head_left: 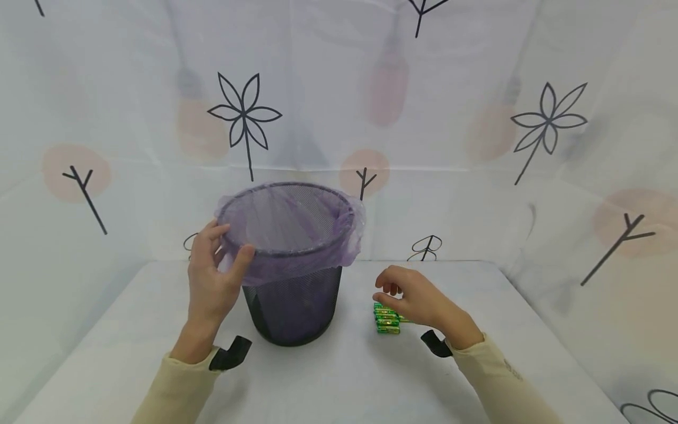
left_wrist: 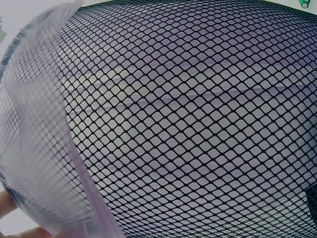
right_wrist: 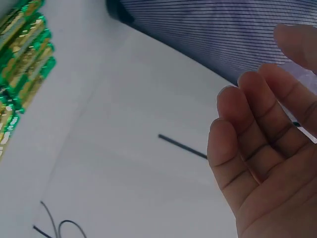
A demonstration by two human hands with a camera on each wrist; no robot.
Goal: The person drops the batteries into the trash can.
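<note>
A black mesh wastebasket [head_left: 296,306] stands on the table, lined with a thin purple plastic bag [head_left: 312,265] folded out over its rim. My left hand [head_left: 214,282] holds the basket's left rim, curled fingers and thumb spread along the bag's edge. In the left wrist view, mesh [left_wrist: 188,124] fills most of the picture and fingertips [left_wrist: 29,232] show low at the rim. My right hand [head_left: 415,297] hovers over green-and-gold batteries [head_left: 388,321], its fingers loosely bent around nothing. The right wrist view shows those batteries [right_wrist: 25,59] lying apart from the fingers.
Several batteries lie side by side to the basket's right on the white tabletop [head_left: 339,388]. Behind and at both sides hangs a pale cloth [head_left: 455,212] printed with flowers and twigs. Black straps [head_left: 231,353] circle both sleeves at the wrists.
</note>
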